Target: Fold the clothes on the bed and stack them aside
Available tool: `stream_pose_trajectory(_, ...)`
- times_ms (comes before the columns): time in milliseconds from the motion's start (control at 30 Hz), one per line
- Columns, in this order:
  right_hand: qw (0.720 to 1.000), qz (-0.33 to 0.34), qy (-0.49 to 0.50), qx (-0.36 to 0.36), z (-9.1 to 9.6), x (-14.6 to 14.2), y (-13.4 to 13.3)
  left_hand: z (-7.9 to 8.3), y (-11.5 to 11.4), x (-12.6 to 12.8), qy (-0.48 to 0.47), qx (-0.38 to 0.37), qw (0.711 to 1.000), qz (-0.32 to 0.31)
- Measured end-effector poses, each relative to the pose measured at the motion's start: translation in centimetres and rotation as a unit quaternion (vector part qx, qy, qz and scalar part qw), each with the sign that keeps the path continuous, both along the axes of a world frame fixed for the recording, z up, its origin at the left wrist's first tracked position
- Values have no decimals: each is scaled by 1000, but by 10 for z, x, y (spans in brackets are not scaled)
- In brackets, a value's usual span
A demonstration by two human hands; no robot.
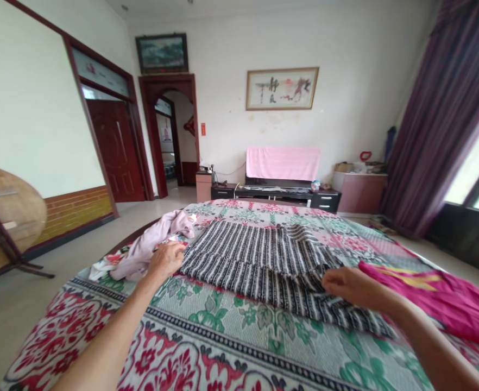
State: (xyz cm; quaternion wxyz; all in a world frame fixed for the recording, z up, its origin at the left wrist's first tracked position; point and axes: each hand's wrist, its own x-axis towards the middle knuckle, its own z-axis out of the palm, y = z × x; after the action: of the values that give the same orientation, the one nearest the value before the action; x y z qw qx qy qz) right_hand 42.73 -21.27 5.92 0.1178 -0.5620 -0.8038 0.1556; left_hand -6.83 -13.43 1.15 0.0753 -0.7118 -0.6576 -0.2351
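Note:
A black-and-white striped knit garment (pixel 239 255) lies spread on the flower-patterned cover (pixel 207 309) in front of me. Its right part is bunched into folds; what kind of garment it is I cannot tell. At its left edge, my left hand (pixel 168 259) is closed with curled fingers on the fabric. My right hand (pixel 343 283) is closed too, gripping the bunched cloth on the right side. Just beyond my left hand lies a crumpled pale pink cloth (pixel 152 244) with some printed fabric beside it. Right of my right hand is a bright pink garment (pixel 447 298) with yellow marks.
Past the far edge of the cover stands a low black cabinet (pixel 325 201), with a pink cloth (pixel 282 163) draped over a screen-like object. A round wooden tabletop (pixel 9 212) leans at the left. Purple curtains (pixel 439 108) hang at the right.

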Motion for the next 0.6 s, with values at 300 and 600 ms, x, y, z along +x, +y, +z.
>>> stream_pose_trajectory(300, 995, -74, -56, 36, 10, 16, -5, -50, 17, 3, 66, 47, 991, -103)
stream_pose_trajectory(600, 994, -55, -93, 11, -5, -12, -9, -58, 21, -4, 55, 85, 989, -110)
